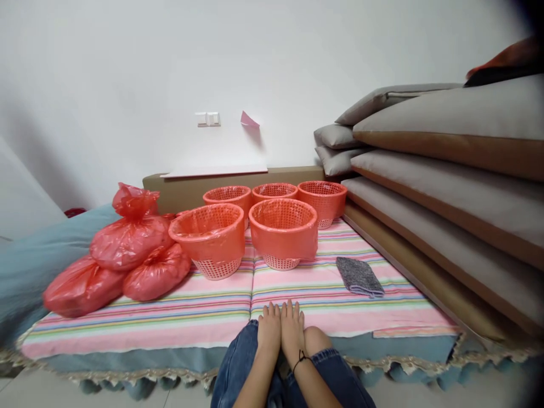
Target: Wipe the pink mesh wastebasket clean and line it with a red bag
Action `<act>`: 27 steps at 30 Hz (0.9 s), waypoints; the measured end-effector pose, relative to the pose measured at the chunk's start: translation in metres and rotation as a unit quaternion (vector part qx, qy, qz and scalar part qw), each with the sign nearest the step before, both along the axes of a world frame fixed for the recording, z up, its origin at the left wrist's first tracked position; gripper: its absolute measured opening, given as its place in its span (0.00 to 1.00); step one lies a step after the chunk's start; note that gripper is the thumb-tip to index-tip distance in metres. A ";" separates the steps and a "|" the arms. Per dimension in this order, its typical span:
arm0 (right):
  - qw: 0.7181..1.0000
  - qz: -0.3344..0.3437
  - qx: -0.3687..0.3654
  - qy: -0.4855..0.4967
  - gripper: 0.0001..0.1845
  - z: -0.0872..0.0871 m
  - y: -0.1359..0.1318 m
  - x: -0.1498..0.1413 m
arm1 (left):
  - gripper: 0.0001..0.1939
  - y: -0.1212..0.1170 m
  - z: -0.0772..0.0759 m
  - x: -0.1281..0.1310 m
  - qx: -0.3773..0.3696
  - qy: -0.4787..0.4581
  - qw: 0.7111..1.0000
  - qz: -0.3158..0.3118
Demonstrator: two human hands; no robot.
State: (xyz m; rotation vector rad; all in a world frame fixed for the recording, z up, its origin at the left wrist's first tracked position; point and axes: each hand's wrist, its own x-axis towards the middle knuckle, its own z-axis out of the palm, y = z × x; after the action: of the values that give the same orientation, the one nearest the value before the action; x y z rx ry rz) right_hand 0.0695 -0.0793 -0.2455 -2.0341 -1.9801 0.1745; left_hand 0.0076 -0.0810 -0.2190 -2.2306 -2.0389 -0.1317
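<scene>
My left hand [269, 328] and my right hand [292, 327] lie flat side by side at my knees, fingers stretched forward and holding nothing. Just beyond the fingertips is a striped cloth [221, 309] on a low surface. On it stand several perforated baskets lined with thin red plastic; the nearest are a front left basket [208, 238] and a front right basket [283, 233]. Behind these are a back left basket [232, 195], a back middle basket [275, 190] and a back right basket [323, 199]. To the right lies a folded grey cloth [359, 276].
Filled red plastic bags [130, 241] are piled at the left, one tied at its top. Grey and brown cushions [450, 164] are stacked high along the right side. A brown backrest [178, 192] stands against the white wall, below a switch panel [208, 119].
</scene>
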 end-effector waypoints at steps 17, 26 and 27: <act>0.907 0.051 0.215 0.357 0.24 0.032 0.044 0.044 | 0.19 0.051 0.029 -0.030 0.100 -0.456 0.884 -0.016; 0.956 -0.017 0.147 0.253 0.42 0.042 0.060 0.060 | 0.34 0.074 0.028 -0.035 0.089 -0.271 0.956 0.072; 0.961 -0.012 0.129 0.243 0.42 0.040 0.058 0.058 | 0.35 0.074 0.023 -0.033 0.082 -0.261 0.959 0.078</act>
State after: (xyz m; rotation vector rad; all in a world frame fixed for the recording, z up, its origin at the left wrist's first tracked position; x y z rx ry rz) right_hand 0.1274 -0.0210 -0.2053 -1.6554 -1.5799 0.3530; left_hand -0.0257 -0.0069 -0.1962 -2.0762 -2.3268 -0.9282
